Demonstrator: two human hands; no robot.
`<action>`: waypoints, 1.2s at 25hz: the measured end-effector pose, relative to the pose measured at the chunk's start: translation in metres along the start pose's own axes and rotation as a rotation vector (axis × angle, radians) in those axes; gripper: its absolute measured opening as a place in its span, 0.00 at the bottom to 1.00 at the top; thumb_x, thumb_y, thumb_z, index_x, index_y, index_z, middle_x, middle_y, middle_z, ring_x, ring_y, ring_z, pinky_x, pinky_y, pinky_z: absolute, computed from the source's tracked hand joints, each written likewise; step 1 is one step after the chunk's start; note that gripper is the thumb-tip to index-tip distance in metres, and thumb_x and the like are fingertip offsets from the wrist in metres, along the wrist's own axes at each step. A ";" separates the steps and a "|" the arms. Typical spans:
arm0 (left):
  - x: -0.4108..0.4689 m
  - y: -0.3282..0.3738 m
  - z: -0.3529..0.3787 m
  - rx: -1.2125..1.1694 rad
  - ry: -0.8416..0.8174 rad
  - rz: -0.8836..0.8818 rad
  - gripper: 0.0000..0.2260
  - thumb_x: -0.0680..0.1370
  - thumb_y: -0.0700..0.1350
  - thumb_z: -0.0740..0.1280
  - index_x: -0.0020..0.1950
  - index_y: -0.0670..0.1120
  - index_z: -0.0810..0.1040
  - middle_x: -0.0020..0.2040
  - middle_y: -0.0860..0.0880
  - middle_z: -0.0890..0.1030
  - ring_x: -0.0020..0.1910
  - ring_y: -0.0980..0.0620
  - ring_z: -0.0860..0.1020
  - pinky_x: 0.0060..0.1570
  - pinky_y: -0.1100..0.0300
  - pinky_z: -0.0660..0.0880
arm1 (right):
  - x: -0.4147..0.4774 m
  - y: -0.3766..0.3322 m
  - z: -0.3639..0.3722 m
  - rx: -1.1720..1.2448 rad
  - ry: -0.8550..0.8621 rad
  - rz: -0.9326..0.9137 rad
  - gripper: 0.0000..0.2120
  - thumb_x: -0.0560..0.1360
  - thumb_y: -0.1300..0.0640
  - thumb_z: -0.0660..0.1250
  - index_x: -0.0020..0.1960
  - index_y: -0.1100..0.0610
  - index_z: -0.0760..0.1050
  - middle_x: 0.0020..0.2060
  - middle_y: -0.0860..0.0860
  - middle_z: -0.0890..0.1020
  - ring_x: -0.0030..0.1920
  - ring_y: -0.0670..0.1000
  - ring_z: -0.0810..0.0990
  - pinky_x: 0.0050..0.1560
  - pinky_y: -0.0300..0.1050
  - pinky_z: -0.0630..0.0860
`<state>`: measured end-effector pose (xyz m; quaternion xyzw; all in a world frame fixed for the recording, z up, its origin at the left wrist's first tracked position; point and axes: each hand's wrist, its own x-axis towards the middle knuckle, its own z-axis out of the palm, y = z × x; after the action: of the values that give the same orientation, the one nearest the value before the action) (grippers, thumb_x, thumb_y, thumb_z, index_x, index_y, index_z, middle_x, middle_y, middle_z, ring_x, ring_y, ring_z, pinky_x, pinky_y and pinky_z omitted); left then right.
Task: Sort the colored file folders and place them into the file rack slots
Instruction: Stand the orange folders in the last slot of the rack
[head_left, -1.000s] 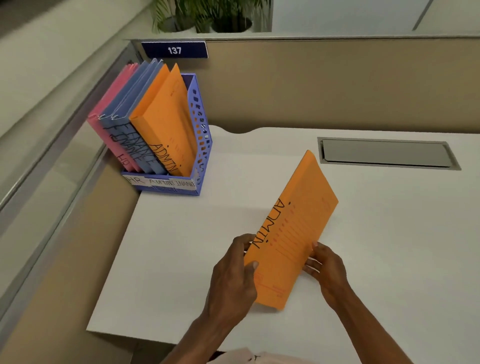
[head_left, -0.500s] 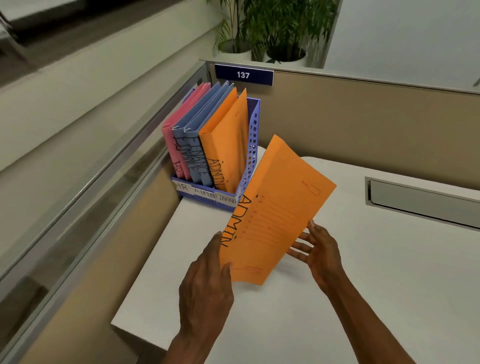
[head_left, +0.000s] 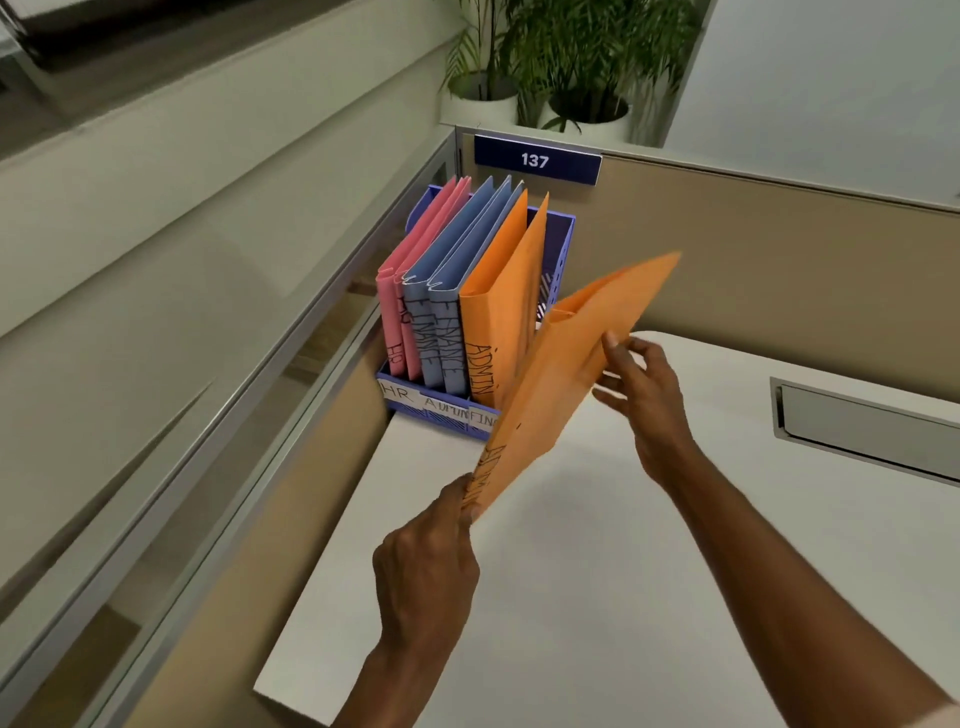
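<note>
Your left hand (head_left: 426, 566) pinches near corner of orange ADMIN folder (head_left: 571, 364) | right hand (head_left: 647, 400) grips its right side | file rack (head_left: 563, 249) just left

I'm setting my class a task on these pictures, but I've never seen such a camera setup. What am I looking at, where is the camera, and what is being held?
There is no machine here. A person's two bare hands are filmed by a wide-angle camera worn on their head, looking forward and down. On the white desk stands a blue file rack holding pink HR folders, blue FINANCE folders and an orange ADMIN folder. The left hand pinches the lower corner of a second orange folder. The right hand grips it higher up, tilted in the air beside the rack.
</note>
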<state>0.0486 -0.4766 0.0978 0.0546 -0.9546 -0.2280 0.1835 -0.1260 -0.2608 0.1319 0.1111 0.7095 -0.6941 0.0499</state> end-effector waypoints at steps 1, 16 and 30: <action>0.004 -0.003 0.001 -0.051 -0.033 0.018 0.16 0.75 0.47 0.70 0.59 0.41 0.86 0.46 0.46 0.89 0.31 0.50 0.86 0.34 0.57 0.84 | 0.009 -0.013 0.007 -0.034 -0.023 -0.024 0.46 0.66 0.22 0.70 0.74 0.49 0.71 0.66 0.49 0.83 0.63 0.52 0.85 0.66 0.61 0.82; 0.076 -0.015 0.015 -0.219 0.080 0.092 0.14 0.75 0.45 0.75 0.56 0.37 0.86 0.49 0.45 0.89 0.39 0.50 0.87 0.37 0.61 0.82 | 0.097 -0.150 0.072 -0.217 -0.310 -0.068 0.40 0.81 0.26 0.46 0.71 0.54 0.78 0.63 0.54 0.85 0.63 0.56 0.85 0.59 0.68 0.83; 0.141 -0.004 0.091 -0.200 0.048 -0.024 0.13 0.77 0.51 0.74 0.54 0.43 0.86 0.50 0.46 0.89 0.42 0.47 0.88 0.37 0.54 0.84 | 0.150 -0.168 0.061 -0.287 -0.261 -0.154 0.34 0.75 0.26 0.61 0.66 0.52 0.79 0.62 0.53 0.85 0.61 0.55 0.86 0.57 0.61 0.85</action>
<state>-0.1161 -0.4689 0.0663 0.0527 -0.9217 -0.3229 0.2082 -0.3151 -0.3099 0.2601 -0.0424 0.7952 -0.5960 0.1034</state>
